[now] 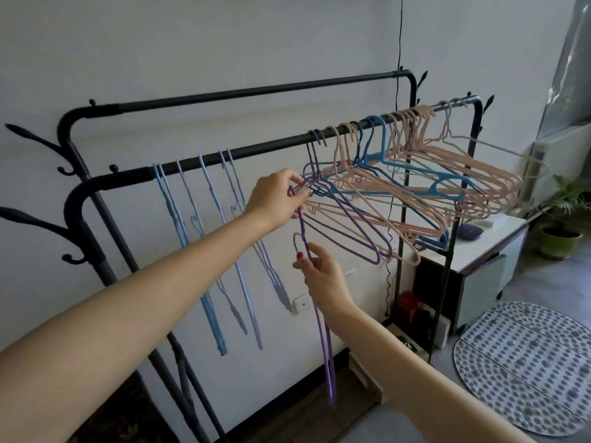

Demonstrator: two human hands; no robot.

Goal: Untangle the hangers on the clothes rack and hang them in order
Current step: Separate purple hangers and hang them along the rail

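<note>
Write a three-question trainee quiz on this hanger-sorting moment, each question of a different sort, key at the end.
1. True or false: the right hand pinches a purple hanger that is off the front rail.
2. Which colour makes up most of the tangled bunch? A) beige B) green C) black
3. Fill in: the left hand grips the bunch at its ___ end.

Key: 1 true; 2 A; 3 left

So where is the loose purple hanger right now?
Head view, centre: the purple hanger hangs off the rail, pinched by the right hand, below the left hand.
</note>
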